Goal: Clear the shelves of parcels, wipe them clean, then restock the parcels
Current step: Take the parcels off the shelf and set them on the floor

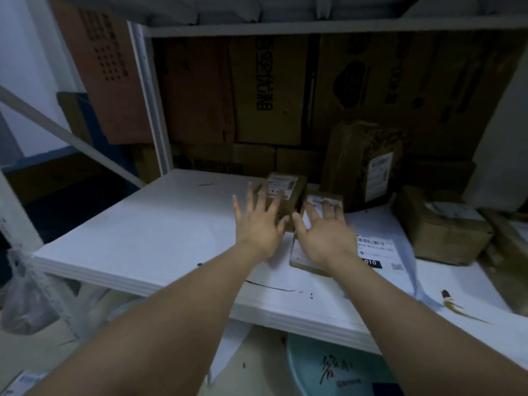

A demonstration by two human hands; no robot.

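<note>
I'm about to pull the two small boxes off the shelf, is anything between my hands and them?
Nothing visible. The left hand is spread just before the left small box; the right hand is at the right small box, over a flat parcel.

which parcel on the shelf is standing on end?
The tall brown wrapped parcel at the back, beyond the right hand, white label on its side. The rest lie low or flat.

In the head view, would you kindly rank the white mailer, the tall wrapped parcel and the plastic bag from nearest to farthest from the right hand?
1. White mailer: on the shelf, right beside the right hand.
2. Tall wrapped parcel: upright at the back.
3. Plastic bag: hanging far left.
</note>
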